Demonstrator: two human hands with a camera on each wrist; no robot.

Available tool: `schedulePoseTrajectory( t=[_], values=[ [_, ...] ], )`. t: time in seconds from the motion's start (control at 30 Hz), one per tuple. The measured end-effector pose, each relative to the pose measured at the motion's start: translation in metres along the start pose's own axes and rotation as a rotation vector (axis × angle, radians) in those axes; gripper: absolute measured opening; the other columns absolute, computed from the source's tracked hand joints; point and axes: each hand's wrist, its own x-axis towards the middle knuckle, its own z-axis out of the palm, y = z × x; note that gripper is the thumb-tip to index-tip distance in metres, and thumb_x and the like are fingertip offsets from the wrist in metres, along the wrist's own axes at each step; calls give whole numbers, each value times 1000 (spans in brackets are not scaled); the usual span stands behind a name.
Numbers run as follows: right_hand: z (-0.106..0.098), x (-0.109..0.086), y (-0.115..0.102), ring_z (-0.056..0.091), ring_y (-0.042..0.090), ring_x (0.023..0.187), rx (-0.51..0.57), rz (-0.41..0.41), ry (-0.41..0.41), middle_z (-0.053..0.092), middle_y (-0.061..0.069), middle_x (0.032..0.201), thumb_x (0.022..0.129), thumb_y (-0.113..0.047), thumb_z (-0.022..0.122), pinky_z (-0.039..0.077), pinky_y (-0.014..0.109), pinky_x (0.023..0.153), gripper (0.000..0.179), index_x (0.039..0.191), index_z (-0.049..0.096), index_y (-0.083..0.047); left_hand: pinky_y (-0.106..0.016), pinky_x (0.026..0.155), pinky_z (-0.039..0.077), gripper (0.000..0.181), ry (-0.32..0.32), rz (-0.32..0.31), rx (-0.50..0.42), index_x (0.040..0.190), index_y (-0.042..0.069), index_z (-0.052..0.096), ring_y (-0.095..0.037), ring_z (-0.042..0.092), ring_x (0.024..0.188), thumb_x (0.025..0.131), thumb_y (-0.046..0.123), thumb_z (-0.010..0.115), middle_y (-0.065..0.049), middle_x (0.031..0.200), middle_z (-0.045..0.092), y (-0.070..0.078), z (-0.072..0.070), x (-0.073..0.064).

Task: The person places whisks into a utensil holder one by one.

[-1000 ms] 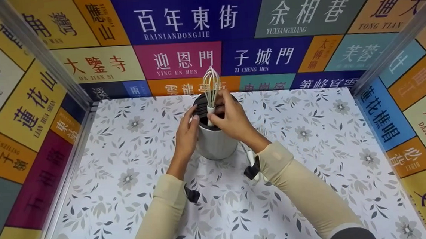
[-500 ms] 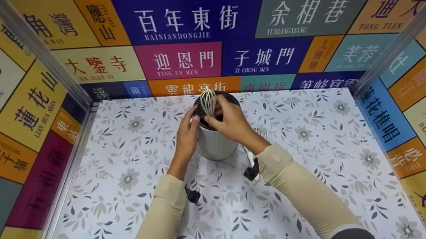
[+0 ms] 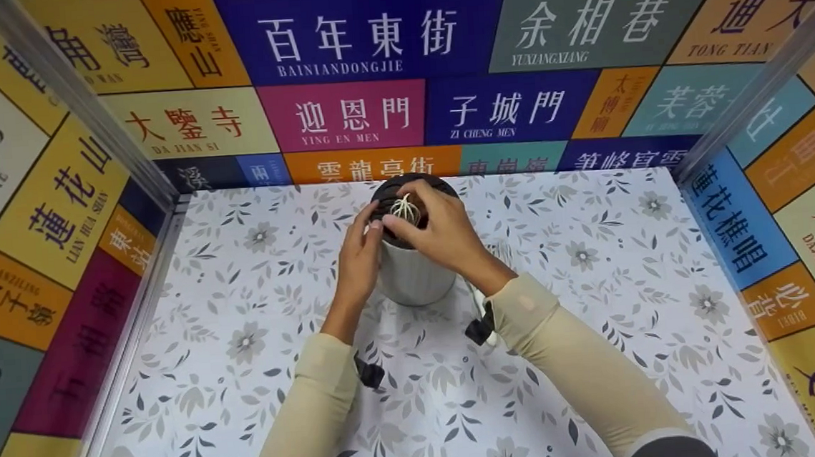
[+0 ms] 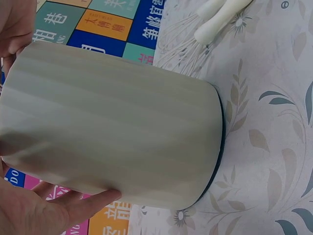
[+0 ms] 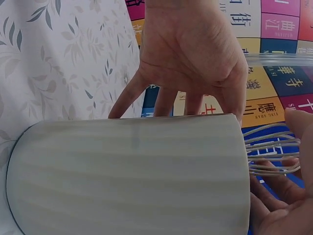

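Note:
A light grey, ribbed utensil holder [image 3: 417,279] with a dark slotted insert [image 3: 390,184] stands upright on the table. The left hand [image 3: 358,260] steadies it from the left, its fingers spread along the side and up to the rim. At the opening, the right hand [image 3: 447,224] holds a whisk [image 3: 405,210] by its wire loops between thumb and fingers. Only the rounded wire end shows above the rim; the handle is hidden inside the holder. In the right wrist view the wire loops [image 5: 271,154] stick out past the rim beside the right fingers.
Two more white-handled whisks [image 4: 222,22] lie on the table right of the holder, partly behind the right wrist. The floral tabletop [image 3: 248,412] is bordered by printed panels [image 3: 342,111] at the back and both sides. A black wrist camera [image 3: 369,374] hangs at the left cuff.
The right hand's whisk has sunk down into the holder, from handle showing above the rim to only the wire top. The right grip now sits on the wires. The left hand stays put.

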Motion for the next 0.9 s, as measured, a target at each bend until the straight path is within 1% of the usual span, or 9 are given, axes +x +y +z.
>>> schedulePoseTrajectory(
  t=[0.07,0.13,0.17,0.23,0.3,0.47,0.73,0.83,0.9],
  values=[
    [0,0,-1,67,19,100,-32,-23,20,71,3,109,92,-49,73,54,39,87,42,116,66,-15,-48,109,44,46,-3,8,-5,152,34,47,-25,50,136,109,47,42,-8,153,47,0,0,0],
    [1,1,-2,67,19,100,-55,-39,29,71,3,107,91,-51,73,54,38,86,42,113,67,-15,-48,105,46,46,-6,6,-15,152,34,47,-26,52,134,109,46,42,-7,154,46,0,0,0],
    [1,1,-3,67,19,97,-58,-40,27,71,3,104,91,-52,73,54,38,83,44,112,67,-14,-48,102,47,46,-6,4,-16,152,35,47,-26,54,130,109,47,42,-7,154,46,0,0,0],
    [2,1,-4,67,19,92,-46,-25,16,71,3,102,89,-53,75,54,37,80,48,115,65,-14,-47,100,48,46,-4,0,-18,152,35,47,-25,55,127,109,47,42,-6,155,45,0,0,0],
    [3,1,-4,67,18,91,-15,-1,-5,70,4,105,87,-53,76,55,37,80,54,121,62,-13,-47,103,47,46,-3,-4,-16,152,35,47,-25,53,130,108,48,42,-6,156,45,0,1,0],
    [4,0,-4,70,20,99,43,24,-50,69,9,116,83,-53,78,58,39,88,67,130,56,-10,-50,109,44,48,2,-10,-7,153,33,47,-27,48,138,108,50,44,-8,156,45,0,1,1],
    [2,-2,-1,73,21,97,90,97,-44,69,7,119,81,-52,82,59,37,88,66,128,57,-14,-47,100,47,46,13,-8,-7,151,34,49,-28,54,120,108,48,43,-8,152,48,1,1,1],
    [0,-2,-1,73,19,96,99,109,-42,70,5,118,81,-52,82,59,36,86,65,128,57,-15,-45,101,47,45,10,-7,-14,151,34,49,-25,54,124,108,48,42,-7,152,48,0,1,1],
    [-2,-3,-1,73,18,96,103,110,-42,70,4,116,81,-52,82,59,36,86,66,128,56,-15,-45,96,49,45,4,-9,-16,151,35,48,-26,57,119,109,48,42,-6,151,48,0,1,0]
  ],
)
